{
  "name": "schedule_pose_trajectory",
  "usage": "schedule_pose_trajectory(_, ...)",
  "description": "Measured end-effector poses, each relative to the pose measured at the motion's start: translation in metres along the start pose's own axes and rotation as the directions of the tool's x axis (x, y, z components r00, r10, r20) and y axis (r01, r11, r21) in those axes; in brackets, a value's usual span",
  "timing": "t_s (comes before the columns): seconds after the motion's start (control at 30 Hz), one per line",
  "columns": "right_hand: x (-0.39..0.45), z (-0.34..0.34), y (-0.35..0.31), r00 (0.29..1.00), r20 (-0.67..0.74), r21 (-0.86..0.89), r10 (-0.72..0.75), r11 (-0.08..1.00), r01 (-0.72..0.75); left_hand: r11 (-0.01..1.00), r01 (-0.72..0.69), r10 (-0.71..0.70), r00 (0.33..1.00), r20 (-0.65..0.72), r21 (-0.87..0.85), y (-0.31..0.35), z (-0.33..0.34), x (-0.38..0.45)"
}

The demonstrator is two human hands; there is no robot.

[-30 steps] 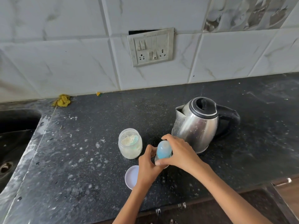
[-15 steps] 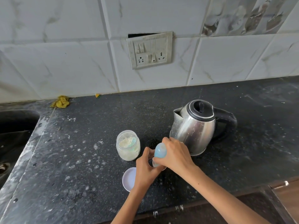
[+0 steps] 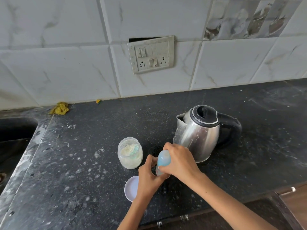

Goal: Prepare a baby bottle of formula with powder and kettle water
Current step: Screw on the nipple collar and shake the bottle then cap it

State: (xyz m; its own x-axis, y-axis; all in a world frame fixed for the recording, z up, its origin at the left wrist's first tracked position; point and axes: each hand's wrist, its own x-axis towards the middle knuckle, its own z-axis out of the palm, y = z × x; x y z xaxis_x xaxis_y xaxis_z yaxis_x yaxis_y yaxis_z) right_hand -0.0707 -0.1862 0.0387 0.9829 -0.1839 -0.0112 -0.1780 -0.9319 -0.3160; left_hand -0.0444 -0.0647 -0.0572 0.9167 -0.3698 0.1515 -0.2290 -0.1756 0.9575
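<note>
A small baby bottle with a pale blue cap (image 3: 163,159) stands on the dark counter (image 3: 83,171). My right hand (image 3: 180,161) grips the blue cap from above. My left hand (image 3: 148,175) holds the clear bottle body below, which is mostly hidden by my fingers. An open jar of white formula powder (image 3: 130,152) with a green scoop inside sits just left of the bottle. The jar's white lid (image 3: 131,188) lies on the counter in front of it, partly under my left wrist. A steel kettle (image 3: 198,132) with a black lid and handle stands to the right.
A sink (image 3: 13,135) lies at the far left. A yellow scrubber (image 3: 59,108) sits by the tiled wall. A switch and socket plate (image 3: 151,54) hangs on the wall above. The counter's front edge runs close to my arms, with a drawer at the lower right.
Both hands stay on the bottle; the right hand has turned slightly on the blue cap. The view has shifted a little.
</note>
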Motion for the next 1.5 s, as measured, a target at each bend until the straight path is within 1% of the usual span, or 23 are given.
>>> schedule_pose_trajectory(0.07, -0.002, 0.006, -0.007, 0.999, -0.031, -0.049, 0.038, 0.998, -0.040, 1.000, 0.005, -0.006, 1.000, 0.011, 0.006, -0.001, -0.001, 0.000)
schedule_pose_trajectory(0.13, -0.003, 0.007, -0.005, 0.998, -0.048, -0.026, 0.042, 0.999, -0.043, 1.000, 0.005, -0.005, 1.000, 0.013, 0.012, -0.001, -0.001, -0.001)
schedule_pose_trajectory(0.17, -0.004, 0.007, 0.000, 0.998, -0.046, 0.031, 0.042, 0.999, -0.041, 1.000, 0.007, -0.007, 1.000, 0.013, 0.015, 0.000, -0.001, -0.002)
schedule_pose_trajectory(0.23, -0.006, 0.007, 0.014, 0.999, 0.010, 0.244, 0.048, 0.968, -0.049, 0.999, 0.017, -0.018, 1.000, 0.024, 0.027, 0.002, -0.002, -0.002)
schedule_pose_trajectory(0.3, -0.009, 0.007, 0.028, 0.996, 0.072, 0.448, 0.043, 0.891, -0.071, 0.998, 0.040, -0.044, 0.997, 0.066, 0.053, 0.004, -0.005, -0.002)
schedule_pose_trajectory(0.33, -0.012, 0.007, 0.035, 0.995, 0.095, 0.503, 0.040, 0.860, -0.083, 0.997, 0.045, -0.051, 0.994, 0.092, 0.068, 0.005, -0.007, -0.001)
schedule_pose_trajectory(0.43, -0.020, 0.014, 0.052, 0.994, 0.095, 0.551, 0.054, 0.829, -0.098, 0.996, 0.007, -0.019, 0.992, 0.123, 0.093, 0.009, -0.015, -0.001)
schedule_pose_trajectory(0.53, -0.029, 0.031, 0.061, 0.993, 0.095, 0.568, 0.072, 0.815, -0.114, 0.995, -0.040, 0.032, 0.996, 0.081, 0.092, 0.020, -0.019, 0.001)
schedule_pose_trajectory(0.6, -0.033, 0.045, 0.056, 0.993, 0.096, 0.581, 0.070, 0.806, -0.113, 0.993, -0.043, 0.037, 0.998, 0.057, 0.107, 0.026, -0.017, 0.003)
schedule_pose_trajectory(0.73, -0.033, 0.071, 0.040, 0.991, -0.016, 0.663, 0.133, 0.744, -0.089, 0.991, -0.023, 0.019, 0.999, 0.032, 0.134, 0.028, -0.011, 0.010)
schedule_pose_trajectory(0.83, -0.028, 0.085, 0.036, 0.976, -0.093, 0.700, 0.195, 0.710, -0.075, 0.986, -0.024, 0.015, 0.998, 0.056, 0.166, 0.029, -0.010, 0.014)
schedule_pose_trajectory(0.9, -0.025, 0.087, 0.036, 0.972, -0.110, 0.722, 0.208, 0.689, -0.066, 0.982, -0.032, 0.018, 0.997, 0.081, 0.185, 0.031, -0.013, 0.018)
schedule_pose_trajectory(0.97, -0.023, 0.084, 0.035, 0.974, -0.115, 0.749, 0.194, 0.661, -0.043, 0.989, -0.030, 0.017, 0.996, 0.093, 0.146, 0.036, -0.018, 0.022)
schedule_pose_trajectory(1.13, -0.021, 0.051, 0.026, 0.984, -0.080, 0.866, 0.156, 0.500, -0.009, 0.999, -0.021, 0.026, 0.989, 0.143, -0.032, 0.058, -0.036, 0.042)
schedule_pose_trajectory(1.27, -0.019, 0.011, 0.026, 0.999, 0.045, 0.901, 0.003, 0.432, -0.042, 0.972, 0.085, -0.022, 0.961, 0.275, -0.220, 0.076, -0.051, 0.052)
schedule_pose_trajectory(1.33, -0.019, -0.004, 0.027, 0.994, 0.095, 0.913, -0.048, 0.402, -0.068, 0.950, 0.117, -0.027, 0.955, 0.295, -0.290, 0.081, -0.054, 0.053)
schedule_pose_trajectory(1.37, -0.019, -0.009, 0.026, 0.992, 0.114, 0.923, -0.058, 0.375, -0.084, 0.943, 0.125, -0.030, 0.954, 0.297, -0.308, 0.084, -0.054, 0.053)
schedule_pose_trajectory(1.43, -0.021, -0.013, 0.025, 0.990, 0.127, 0.931, -0.053, 0.351, -0.101, 0.952, 0.108, -0.019, 0.955, 0.296, -0.288, 0.088, -0.055, 0.052)
schedule_pose_trajectory(1.5, -0.022, -0.014, 0.022, 0.996, 0.091, 0.914, -0.023, 0.398, -0.075, 0.975, 0.057, 0.009, 0.954, 0.300, -0.212, 0.093, -0.055, 0.051)
